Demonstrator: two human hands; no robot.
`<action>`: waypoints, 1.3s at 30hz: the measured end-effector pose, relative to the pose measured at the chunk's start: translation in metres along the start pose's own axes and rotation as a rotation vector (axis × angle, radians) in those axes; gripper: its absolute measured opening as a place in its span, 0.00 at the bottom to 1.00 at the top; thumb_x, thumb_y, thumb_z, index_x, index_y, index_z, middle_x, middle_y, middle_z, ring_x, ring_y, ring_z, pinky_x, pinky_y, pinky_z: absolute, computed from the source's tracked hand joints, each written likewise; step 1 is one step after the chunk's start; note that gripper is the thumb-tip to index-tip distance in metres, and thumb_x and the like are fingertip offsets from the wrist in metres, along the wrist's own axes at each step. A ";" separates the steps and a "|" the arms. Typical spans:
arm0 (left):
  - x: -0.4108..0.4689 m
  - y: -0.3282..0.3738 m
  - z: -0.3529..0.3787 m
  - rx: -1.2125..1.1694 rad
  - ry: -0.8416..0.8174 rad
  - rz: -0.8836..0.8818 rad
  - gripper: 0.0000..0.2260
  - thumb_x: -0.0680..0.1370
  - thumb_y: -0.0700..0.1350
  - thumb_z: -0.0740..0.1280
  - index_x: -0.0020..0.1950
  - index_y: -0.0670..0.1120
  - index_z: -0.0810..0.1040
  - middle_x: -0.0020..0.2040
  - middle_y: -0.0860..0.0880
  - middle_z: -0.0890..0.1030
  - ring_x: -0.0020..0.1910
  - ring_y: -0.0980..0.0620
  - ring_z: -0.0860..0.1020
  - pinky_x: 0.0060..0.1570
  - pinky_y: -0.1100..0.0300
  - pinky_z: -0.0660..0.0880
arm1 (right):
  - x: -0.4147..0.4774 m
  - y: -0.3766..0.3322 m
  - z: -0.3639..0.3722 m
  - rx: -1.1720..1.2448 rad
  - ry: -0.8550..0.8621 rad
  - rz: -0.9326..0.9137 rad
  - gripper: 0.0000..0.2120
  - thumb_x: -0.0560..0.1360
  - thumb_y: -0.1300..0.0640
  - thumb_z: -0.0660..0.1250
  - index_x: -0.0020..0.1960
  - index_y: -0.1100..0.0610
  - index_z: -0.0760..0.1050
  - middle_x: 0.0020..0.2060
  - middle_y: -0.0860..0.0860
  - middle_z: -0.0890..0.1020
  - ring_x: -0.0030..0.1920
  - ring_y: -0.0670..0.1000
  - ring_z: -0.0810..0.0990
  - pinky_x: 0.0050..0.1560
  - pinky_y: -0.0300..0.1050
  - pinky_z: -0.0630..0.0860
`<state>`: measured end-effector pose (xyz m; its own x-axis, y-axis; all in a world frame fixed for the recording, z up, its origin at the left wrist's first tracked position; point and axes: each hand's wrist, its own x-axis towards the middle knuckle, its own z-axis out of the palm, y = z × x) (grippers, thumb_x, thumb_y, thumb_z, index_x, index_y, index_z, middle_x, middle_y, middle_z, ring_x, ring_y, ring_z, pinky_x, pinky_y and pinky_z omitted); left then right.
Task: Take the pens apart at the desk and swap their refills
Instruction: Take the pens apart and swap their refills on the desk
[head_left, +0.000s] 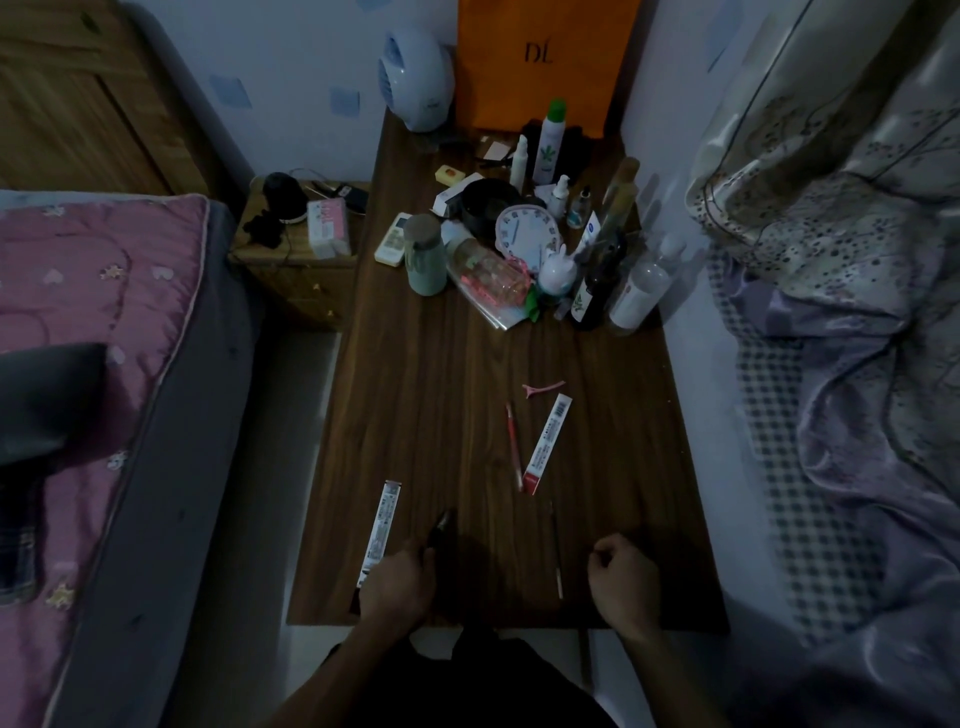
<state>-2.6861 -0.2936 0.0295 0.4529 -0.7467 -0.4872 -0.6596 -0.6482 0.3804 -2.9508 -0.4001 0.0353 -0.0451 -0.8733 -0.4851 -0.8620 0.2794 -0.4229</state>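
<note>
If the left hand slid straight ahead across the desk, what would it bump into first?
Probably nothing nearby: the left hand holds a dark pen part pointing over bare desk. The grey-green bottle far ahead seems first, though depth is unclear.
</note>
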 end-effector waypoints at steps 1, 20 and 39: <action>-0.001 0.001 0.000 0.004 0.010 -0.007 0.15 0.81 0.56 0.54 0.53 0.48 0.75 0.46 0.47 0.84 0.46 0.45 0.83 0.43 0.55 0.75 | 0.002 0.003 0.000 -0.011 0.002 0.008 0.08 0.78 0.57 0.68 0.56 0.54 0.79 0.48 0.50 0.83 0.49 0.50 0.82 0.48 0.44 0.78; 0.011 0.011 0.007 0.064 -0.028 -0.003 0.18 0.73 0.63 0.63 0.56 0.54 0.78 0.50 0.50 0.83 0.45 0.49 0.82 0.42 0.55 0.78 | 0.018 0.014 0.012 0.005 -0.007 -0.052 0.11 0.76 0.55 0.71 0.58 0.51 0.78 0.51 0.48 0.84 0.51 0.49 0.82 0.50 0.44 0.80; 0.017 0.087 0.011 0.081 -0.115 0.166 0.17 0.75 0.59 0.61 0.48 0.48 0.80 0.45 0.47 0.84 0.44 0.45 0.83 0.45 0.51 0.81 | 0.014 0.003 0.003 0.233 -0.043 -0.037 0.07 0.77 0.59 0.69 0.47 0.47 0.78 0.43 0.43 0.80 0.42 0.42 0.79 0.38 0.36 0.75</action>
<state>-2.7426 -0.3609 0.0461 0.2654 -0.8172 -0.5116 -0.7677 -0.5001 0.4006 -2.9522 -0.4102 0.0252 0.0098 -0.8683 -0.4959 -0.7230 0.3364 -0.6034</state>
